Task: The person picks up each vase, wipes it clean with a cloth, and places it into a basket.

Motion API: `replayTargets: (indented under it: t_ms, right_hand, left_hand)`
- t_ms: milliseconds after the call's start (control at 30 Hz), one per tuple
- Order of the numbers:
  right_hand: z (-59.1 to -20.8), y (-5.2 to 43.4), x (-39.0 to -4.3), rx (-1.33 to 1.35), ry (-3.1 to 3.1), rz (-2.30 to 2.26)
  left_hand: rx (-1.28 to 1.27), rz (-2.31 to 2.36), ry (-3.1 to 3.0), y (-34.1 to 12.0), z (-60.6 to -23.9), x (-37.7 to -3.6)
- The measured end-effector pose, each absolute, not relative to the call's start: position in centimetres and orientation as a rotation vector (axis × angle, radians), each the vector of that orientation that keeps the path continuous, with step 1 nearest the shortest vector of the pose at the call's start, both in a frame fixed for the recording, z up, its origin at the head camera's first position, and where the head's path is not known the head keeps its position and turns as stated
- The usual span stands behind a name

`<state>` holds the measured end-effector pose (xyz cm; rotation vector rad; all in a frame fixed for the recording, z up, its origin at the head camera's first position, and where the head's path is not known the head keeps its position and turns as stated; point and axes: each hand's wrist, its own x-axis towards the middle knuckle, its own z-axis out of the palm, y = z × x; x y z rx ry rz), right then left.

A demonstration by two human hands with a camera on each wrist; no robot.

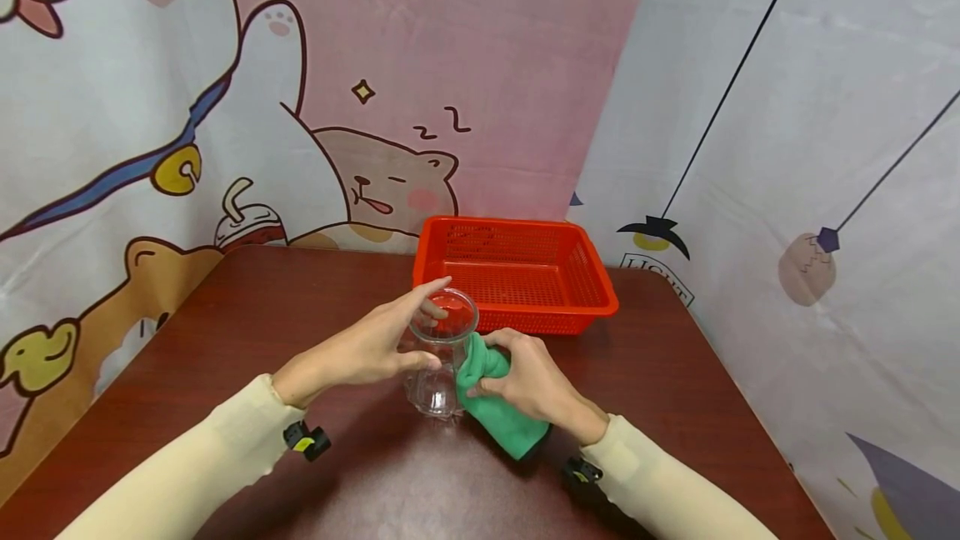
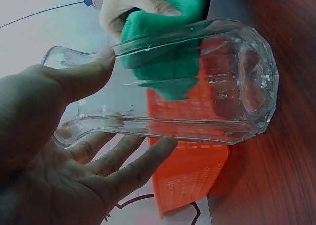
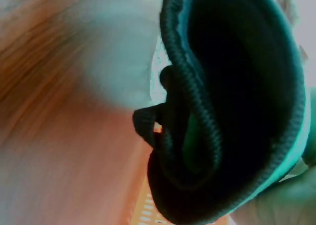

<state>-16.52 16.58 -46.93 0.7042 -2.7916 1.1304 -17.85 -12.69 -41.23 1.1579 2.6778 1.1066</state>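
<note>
A clear glass vase [image 1: 437, 397] with a flared rim stands upright over the table in the head view. My left hand [image 1: 378, 348] holds it by the upper part, thumb on the near side and fingers round the far side. The left wrist view shows the vase's faceted base [image 2: 254, 82] and the thumb at its neck. My right hand [image 1: 534, 377] grips a bunched green cloth [image 1: 513, 430] with a dark edging, right at the vase's right side. In the right wrist view the folded dark edge of the cloth [image 3: 291, 156] fills much of the picture.
A red perforated plastic basket [image 1: 607, 294] sits just behind the vase and hands. The dark reddish-brown table [image 1: 315, 307] reaches back to a hanging cartoon-print cloth [image 1: 517, 65], which also runs along the sides.
</note>
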Motion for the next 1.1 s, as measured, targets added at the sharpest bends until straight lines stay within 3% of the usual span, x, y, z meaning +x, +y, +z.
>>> replayTargets:
  t_ms: [1100]
  right_hand:
    - [-45.3, 16.1, -16.5, 0.694, -2.369, 1.567]
  left_hand:
    - [1.158, 1.091, 2.693, -12.7, -41.3, -17.9]
